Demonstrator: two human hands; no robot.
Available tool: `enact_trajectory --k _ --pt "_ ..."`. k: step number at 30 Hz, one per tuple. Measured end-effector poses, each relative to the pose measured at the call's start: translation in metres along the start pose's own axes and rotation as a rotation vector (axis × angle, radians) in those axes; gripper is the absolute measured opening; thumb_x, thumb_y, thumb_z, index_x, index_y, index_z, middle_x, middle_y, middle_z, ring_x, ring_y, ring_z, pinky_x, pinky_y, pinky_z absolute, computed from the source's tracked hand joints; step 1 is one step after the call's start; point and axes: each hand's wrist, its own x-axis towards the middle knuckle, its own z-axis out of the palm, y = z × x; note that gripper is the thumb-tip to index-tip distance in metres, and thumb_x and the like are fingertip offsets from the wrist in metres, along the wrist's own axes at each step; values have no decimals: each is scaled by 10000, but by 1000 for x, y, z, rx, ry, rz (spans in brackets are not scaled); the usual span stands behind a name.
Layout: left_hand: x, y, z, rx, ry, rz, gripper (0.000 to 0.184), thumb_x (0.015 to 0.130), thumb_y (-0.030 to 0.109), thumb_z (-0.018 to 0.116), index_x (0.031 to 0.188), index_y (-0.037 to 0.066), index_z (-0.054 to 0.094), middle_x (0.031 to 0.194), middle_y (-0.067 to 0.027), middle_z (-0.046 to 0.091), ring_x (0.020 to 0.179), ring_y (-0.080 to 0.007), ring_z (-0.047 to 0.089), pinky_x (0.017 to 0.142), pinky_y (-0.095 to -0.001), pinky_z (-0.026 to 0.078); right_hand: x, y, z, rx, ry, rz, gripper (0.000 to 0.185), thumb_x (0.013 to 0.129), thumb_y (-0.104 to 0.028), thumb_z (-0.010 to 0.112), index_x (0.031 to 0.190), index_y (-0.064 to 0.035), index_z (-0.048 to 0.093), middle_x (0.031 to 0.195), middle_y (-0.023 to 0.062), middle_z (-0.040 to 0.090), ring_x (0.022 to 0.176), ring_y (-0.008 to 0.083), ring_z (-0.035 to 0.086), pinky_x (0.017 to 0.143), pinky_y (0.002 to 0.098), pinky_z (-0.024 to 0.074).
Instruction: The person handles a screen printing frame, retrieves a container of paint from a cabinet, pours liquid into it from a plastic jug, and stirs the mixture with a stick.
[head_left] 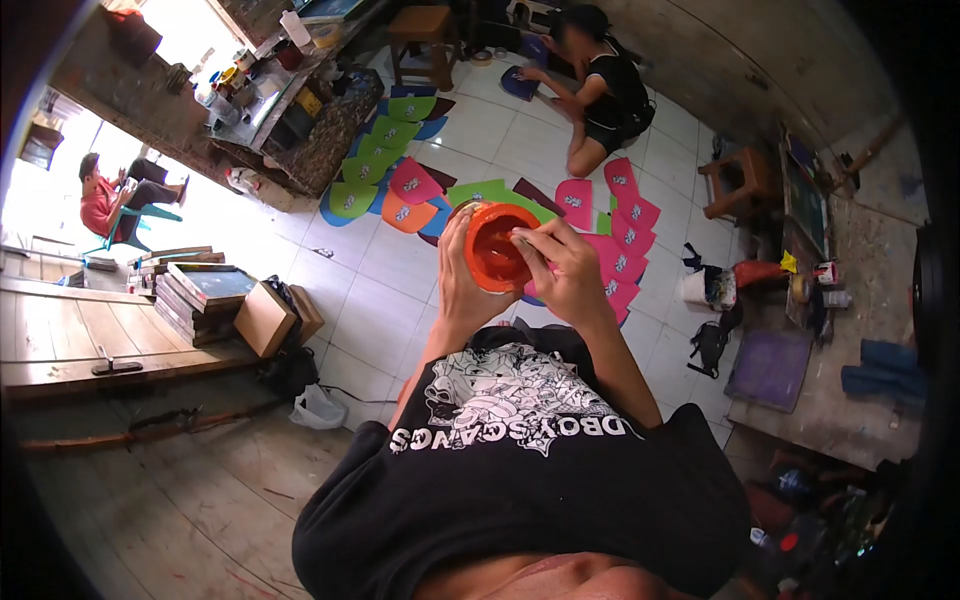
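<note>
My left hand (459,278) is wrapped around the side of a round pot (500,284) coated in orange, tilted so that its mouth faces me. Wet-looking orange-red paint (497,262) lies inside. At the pot's mouth, my right hand (563,268) pinches a thin, orange-coated stick (509,237) that reaches into the pot; most of the stick is hidden by the fingers and the paint. Beyond the pot, printed cut pieces lie on the floor: green ones (365,166), pink ones (620,180) and an orange one (407,216).
Another person (610,90) sits on the floor handling a dark blue piece (518,84). One more person (107,202) sits outside on a chair. Wooden stools (742,182), stacked frames (195,300), a cluttered bench (270,110) and a right-hand worktop (850,330) surround the tiled floor.
</note>
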Motion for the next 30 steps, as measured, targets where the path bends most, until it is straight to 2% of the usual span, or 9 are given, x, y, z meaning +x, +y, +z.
enact_trajectory --k 4,8,10,13,16,19,22,24,30 --pt "-2 -4 0 0 7 30 1049 590 129 936 1462 -5 369 1430 -239 521 1327 -433 521 1132 -503 435 -6 2 -6 -286 -41 -69 106 916 -73 735 1000 -9 729 904 98 639 771 285 671 681 381 556" --pt "-7 -10 0 45 -8 51 1025 600 103 912 1462 -7 369 1427 -241 520 1329 -433 519 1129 -504 439 -13 -2 10 -125 -95 -35 118 911 -84 745 1003 -12 727 905 96 634 773 283 669 673 380 553" --pt "-5 -2 -3 -3 -10 18 1016 612 101 908 1464 -8 367 1428 -244 520 1333 -434 517 1130 -506 435 -9 -7 11 -7 23 -30 106 900 -79 749 979 -14 720 880 99 622 766 283 663 666 382 550" --pt "-1 1 -1 -1 -14 -10 1012 627 126 921 1462 -15 368 1431 -242 515 1340 -432 510 1132 -508 431 -3 -2 -3 -168 44 -81 113 905 -79 746 1000 -20 732 876 101 630 761 278 673 668 382 557" --pt "-1 -4 3 -4 -13 21 1029 616 127 922 1467 -14 363 1435 -236 507 1350 -428 500 1137 -506 424 -10 8 0 -165 -54 -30 125 907 -71 749 1023 -26 740 865 100 633 734 275 673 653 384 554" --pt "-1 -5 7 -2 -47 39 1031 608 106 910 1471 -12 358 1435 -231 500 1352 -424 494 1141 -503 420 -12 2 7 23 9 -9 122 898 -62 751 1013 -26 738 857 103 630 709 276 669 638 388 550" --pt "2 0 13 -38 -71 -20 1036 612 106 911 1476 -11 351 1440 -231 498 1356 -423 491 1150 -505 410 -7 5 -7 -11 123 -18 128 886 -63 761 1004 -19 736 855 104 626 706 274 666 635 386 548" --pt "1 -6 17 -65 -110 2 1042 617 106 914 1479 -17 343 1444 -231 495 1356 -423 492 1153 -507 407 -15 12 -9 -181 121 -15 138 890 -63 759 1018 -13 740 868 104 632 733 276 673 648 378 553" --pt "1 3 39 -85 -173 56 1085 596 100 918 1499 -4 325 1451 -220 493 1363 -415 485 1153 -510 404 -32 9 -22 -38 91 128 131 899 -50 749 1021 -3 745 877 103 641 750 270 668 646 367 547"
